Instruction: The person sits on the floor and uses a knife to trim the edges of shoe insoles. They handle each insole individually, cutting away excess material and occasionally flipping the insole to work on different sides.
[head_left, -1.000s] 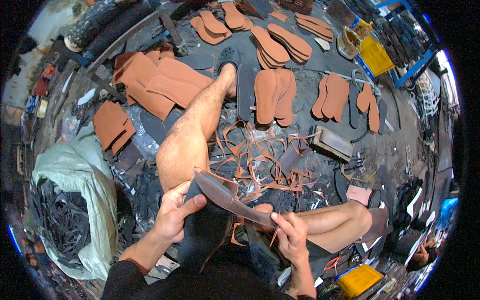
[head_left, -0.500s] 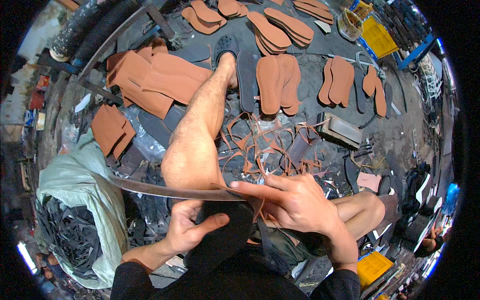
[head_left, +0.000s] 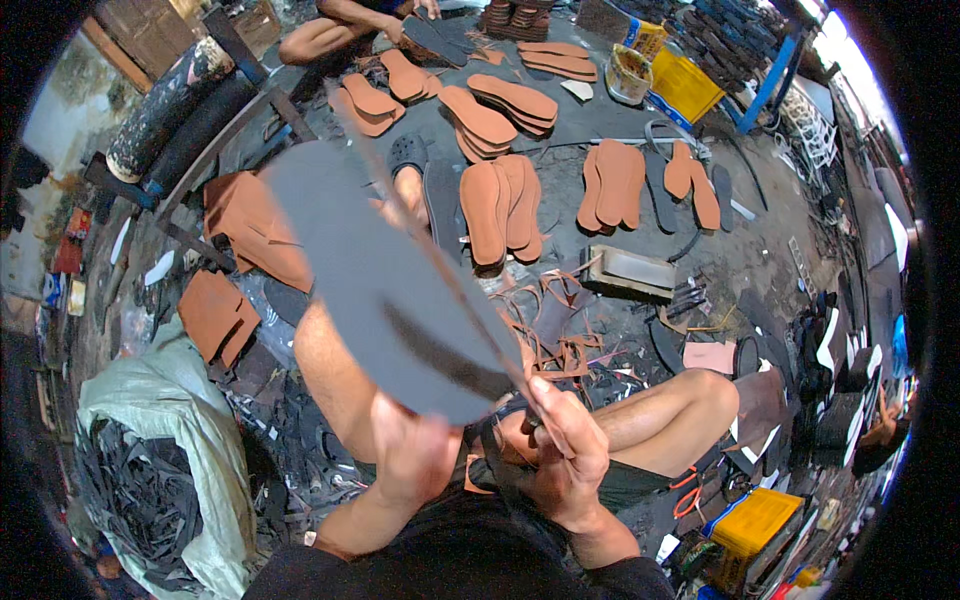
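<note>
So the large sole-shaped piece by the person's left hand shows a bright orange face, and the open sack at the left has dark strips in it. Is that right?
Not quite: the large sole-shaped piece by the left hand shows a grey face, as the head view shows. The open sack at the left does have dark strips in it.

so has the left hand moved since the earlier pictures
Yes: the left hand has shifted rightward, farther from the green sack.
</note>
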